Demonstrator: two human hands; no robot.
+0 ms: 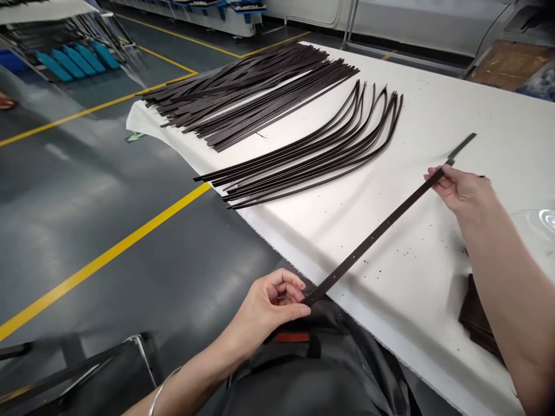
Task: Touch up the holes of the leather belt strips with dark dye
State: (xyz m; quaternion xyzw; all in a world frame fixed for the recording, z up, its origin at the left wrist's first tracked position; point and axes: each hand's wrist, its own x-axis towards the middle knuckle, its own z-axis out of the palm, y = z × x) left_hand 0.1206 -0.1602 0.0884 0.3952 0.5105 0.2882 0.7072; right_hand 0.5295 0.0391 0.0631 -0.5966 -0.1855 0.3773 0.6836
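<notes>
A long, flat dark brown strap point(373, 236) with small holes along it stretches diagonally between my hands, above the table's front edge. Its near end is pinched between the thumb and fingers of my left hand point(269, 301). Farther up, my right hand point(462, 189) grips it close to the far end, and a short piece sticks out beyond the fingers. On the white table point(433, 110) behind the strap lie several curved dark straps point(312, 159) side by side. Beyond them are a row of flat straight strips point(286, 104) and a looser heap of strips point(234, 78).
Small dark crumbs dot the tabletop near the strap. Partly hidden by my right forearm, a dark brown object point(479, 318) lies on the table. A clear round item point(541, 225) is at the right edge. A black chair point(113, 370) stands on the floor at lower left.
</notes>
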